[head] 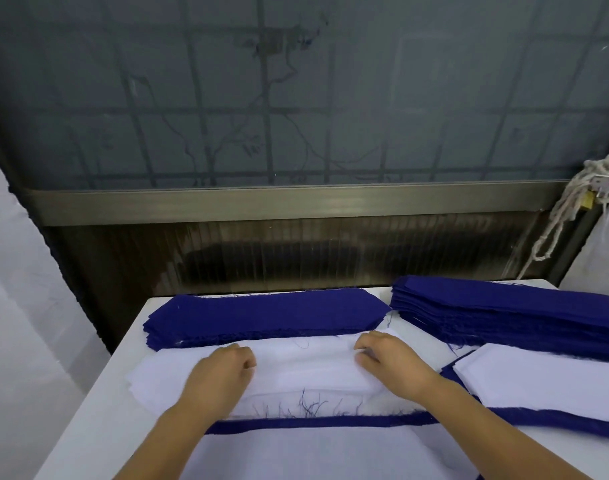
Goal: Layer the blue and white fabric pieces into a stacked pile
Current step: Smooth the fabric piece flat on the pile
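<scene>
1. A frosted window (296, 91) with a grid of bars behind it fills the 12 o'clock half of the view, with a metal sill (296, 202) under it.
2. The white desk (98, 393) takes up the lower half.
3. A tall stack of blue pieces (503, 313) lies at 2 o'clock on the desk; a lower blue stack (261, 315) lies at 12 o'clock, just beyond the hands.
4. A white stack (555, 382) sits at 3 o'clock, in front of the tall blue stack, with blue edges showing beneath it.
5. The white fabric pile (303, 368) lies at the centre, its near edge frayed with blue threads; a blue strip (313, 420) runs along that edge.
6. A knotted white cord (569, 209) hangs at 2 o'clock by the window frame.
7. The left hand (223, 368) rests on the white pile at 9 o'clock, fingers curled down onto the cloth.
8. The right hand (389, 362) rests on it at 3 o'clock, fingertips bent and pinching the top white layer.
</scene>
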`<action>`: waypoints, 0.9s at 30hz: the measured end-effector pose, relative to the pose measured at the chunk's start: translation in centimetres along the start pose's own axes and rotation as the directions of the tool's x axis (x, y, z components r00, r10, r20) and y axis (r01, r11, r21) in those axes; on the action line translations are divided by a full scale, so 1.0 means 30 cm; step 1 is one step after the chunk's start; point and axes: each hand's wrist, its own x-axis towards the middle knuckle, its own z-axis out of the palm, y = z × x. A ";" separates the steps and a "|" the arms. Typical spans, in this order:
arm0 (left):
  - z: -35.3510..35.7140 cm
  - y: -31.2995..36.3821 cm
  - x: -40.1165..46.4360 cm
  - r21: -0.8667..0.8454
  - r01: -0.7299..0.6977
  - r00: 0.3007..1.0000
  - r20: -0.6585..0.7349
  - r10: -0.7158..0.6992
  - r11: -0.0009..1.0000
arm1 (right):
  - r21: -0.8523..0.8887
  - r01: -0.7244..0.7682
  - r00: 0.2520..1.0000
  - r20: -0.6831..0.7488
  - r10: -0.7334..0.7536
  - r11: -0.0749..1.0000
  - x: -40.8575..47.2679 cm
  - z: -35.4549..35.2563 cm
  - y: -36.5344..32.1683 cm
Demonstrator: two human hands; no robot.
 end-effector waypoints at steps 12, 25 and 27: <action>-0.145 -0.166 -0.102 0.025 0.115 0.993 -0.002 -0.115 0.993 | 0.040 0.029 0.995 -0.100 -0.025 0.999 -0.083 -0.064 -0.025; -0.279 -0.087 -0.279 -0.335 0.058 0.961 0.273 0.038 0.941 | 0.332 -0.149 0.978 0.186 0.090 0.932 -0.388 -0.243 -0.059; -0.274 -0.075 -0.276 -0.333 0.044 0.994 0.105 -0.009 0.942 | 0.332 -0.089 0.995 -0.006 0.097 0.939 -0.387 -0.234 -0.057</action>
